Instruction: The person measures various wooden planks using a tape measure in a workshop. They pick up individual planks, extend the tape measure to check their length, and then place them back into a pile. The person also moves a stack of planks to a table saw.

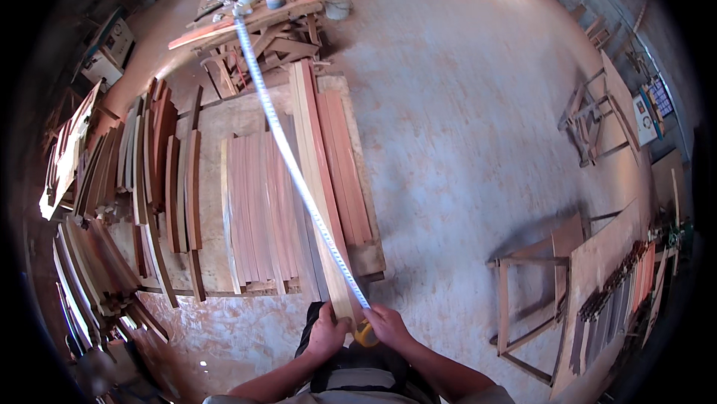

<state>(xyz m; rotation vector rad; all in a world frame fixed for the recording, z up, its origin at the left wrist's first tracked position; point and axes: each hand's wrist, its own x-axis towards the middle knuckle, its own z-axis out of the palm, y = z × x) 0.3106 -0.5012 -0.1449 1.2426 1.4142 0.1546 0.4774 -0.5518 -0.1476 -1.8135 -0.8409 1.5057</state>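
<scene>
A long pulled-out tape measure blade (287, 151) runs from between my hands up and away over the boards, its far end beside the workbench. The yellow tape measure case (365, 334) sits between my hands. Fingers of my right hand (390, 328) are closed around the blade and case. My left hand (327, 334) is closed on the near end of a long pale wooden board (323, 230), with the thumb near its end. That board lies lengthwise on a low table (210, 243) and juts past its near edge. Reddish boards (341, 167) lie just right of it.
Several planks (258, 206) lie side by side on the low table, with more stacked wood (153, 150) at left. A cluttered workbench (280, 14) stands beyond. To the right are wooden frames (502, 307) and a slanted panel holding dark strips (597, 329).
</scene>
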